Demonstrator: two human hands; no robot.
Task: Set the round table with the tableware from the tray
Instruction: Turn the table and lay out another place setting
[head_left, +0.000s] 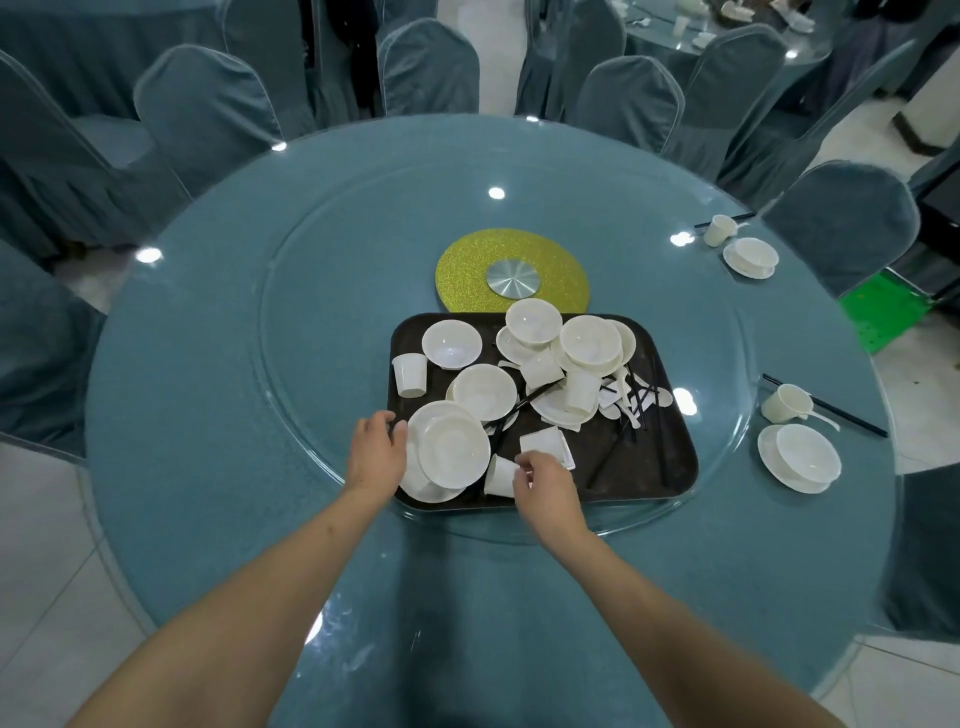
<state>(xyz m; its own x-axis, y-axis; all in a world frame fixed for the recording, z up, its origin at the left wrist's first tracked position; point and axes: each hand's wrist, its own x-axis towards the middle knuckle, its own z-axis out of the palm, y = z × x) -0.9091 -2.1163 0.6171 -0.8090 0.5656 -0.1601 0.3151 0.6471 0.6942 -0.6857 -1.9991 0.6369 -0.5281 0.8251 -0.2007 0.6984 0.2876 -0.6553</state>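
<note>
A dark tray (670, 467) sits on the glass turntable of the round table (208, 467), loaded with white bowls, plates, cups, spoons and black chopsticks. My left hand (376, 449) curls its fingers on the left edge of a tilted white plate (452, 444) at the tray's near left corner. My right hand (545, 483) pinches the rim of a small white cup (500, 475) lying on its side near the tray's front edge. Two place settings lie at the table's right: a bowl on a plate (800, 457) with a cup (784, 404), and a farther bowl on a plate (751, 257).
A gold disc (467, 265) marks the turntable's centre, just behind the tray. Chairs with blue covers (208, 114) ring the table. Another laid table (727, 31) stands at the back right. A green mat (883, 312) lies on the floor at right.
</note>
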